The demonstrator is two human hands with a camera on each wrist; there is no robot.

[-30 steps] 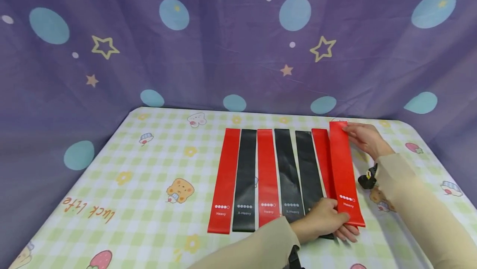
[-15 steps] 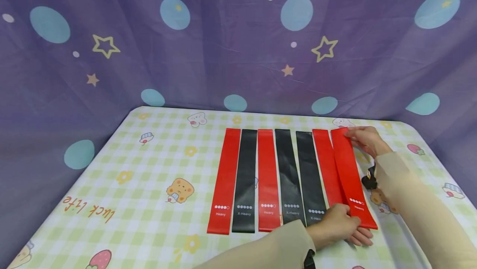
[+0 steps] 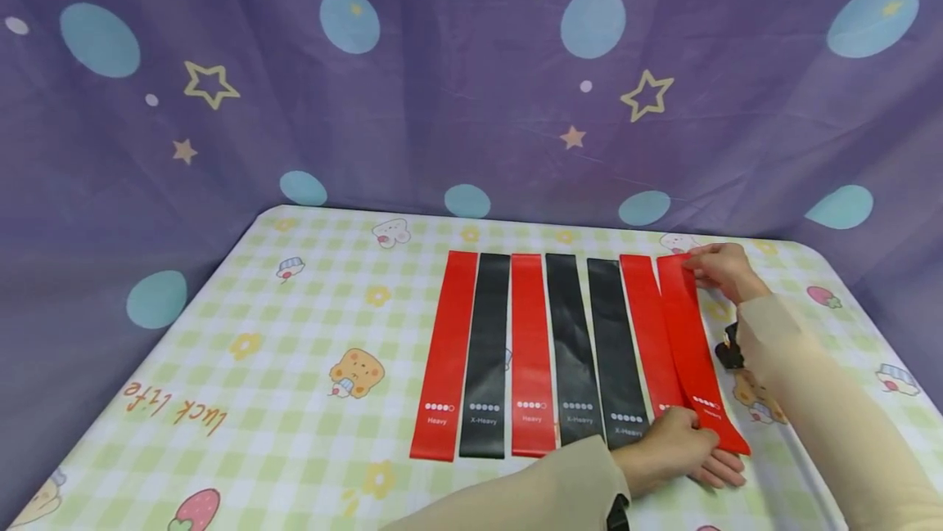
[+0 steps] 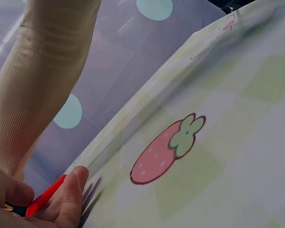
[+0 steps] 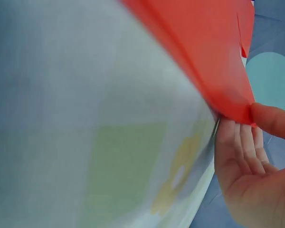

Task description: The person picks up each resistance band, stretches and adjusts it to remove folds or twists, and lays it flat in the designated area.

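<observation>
Seven flat resistance bands lie side by side on a checked tablecloth (image 3: 295, 367), red and black mixed. The rightmost red band (image 3: 688, 343) slants slightly and overlaps its red neighbour (image 3: 648, 335) at the near end. My left hand (image 3: 674, 441) pinches its near end, thumb on top and fingers beneath. In the left wrist view the fingers (image 4: 66, 199) grip a red edge (image 4: 45, 202). My right hand (image 3: 722, 269) pinches the far end. The right wrist view shows the red band (image 5: 204, 57) clamped between thumb (image 5: 270, 118) and fingers.
The other bands (image 3: 530, 351) fill the table's middle, printed "Heavy" or "X-Heavy" at their near ends. A purple curtain (image 3: 412, 89) with stars and dots hangs close behind the table. The cloth's left half (image 3: 221, 351) carries only printed cartoons. The table's right edge is near my right sleeve.
Both hands carried the rightmost red band to the right and down, so it now lies lower and beside the sixth band, with less overlap than a second ago.
</observation>
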